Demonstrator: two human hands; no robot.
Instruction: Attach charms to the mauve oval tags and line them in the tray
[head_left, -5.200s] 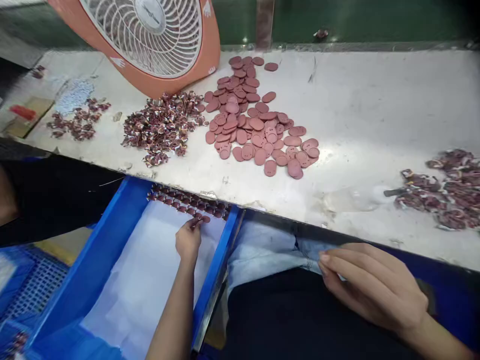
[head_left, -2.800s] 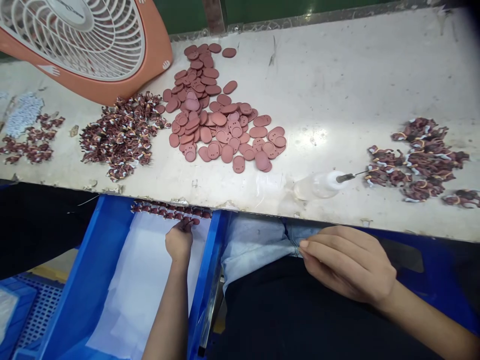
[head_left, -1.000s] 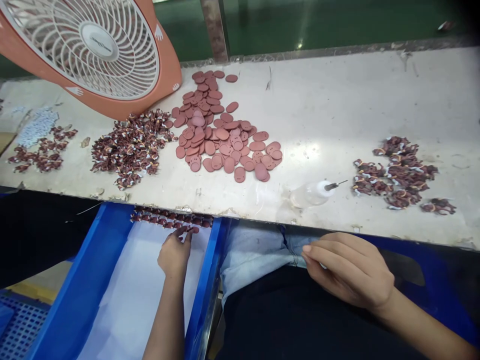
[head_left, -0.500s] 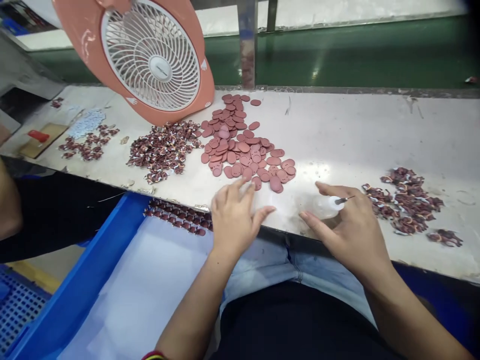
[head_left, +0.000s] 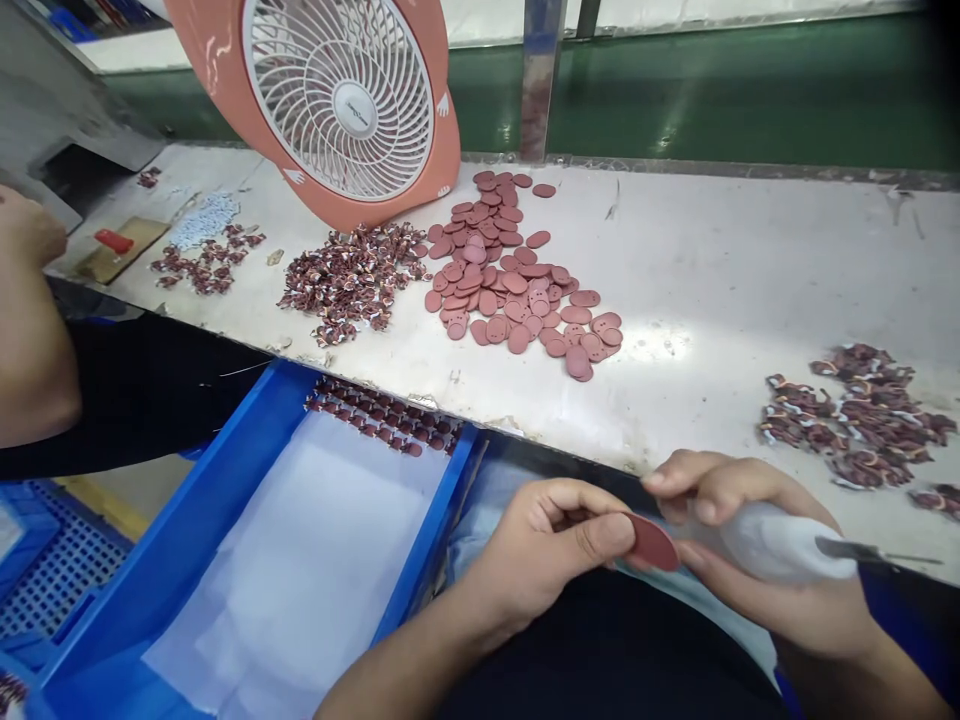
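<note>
From your head camera, the change in the last half second is that both your hands have left the bench and now meet above your lap, each carrying something. Your left hand pinches one reddish-brown oval disc between thumb and fingers, tilted, well off the pile of discs. Your right hand is wrapped around the squeeze bottle, which lay on the bench before; its needle tip points right, away from the disc. Your right thumb comes up close to the disc's edge, though you cannot tell whether they touch. For the work, I judge that disc and bottle are both in hand, with the bottle not turned toward the disc. A second ago your left fingers were in the blue tray; now the rows of small pieces lie on its white paper with no hand on them.
</note>
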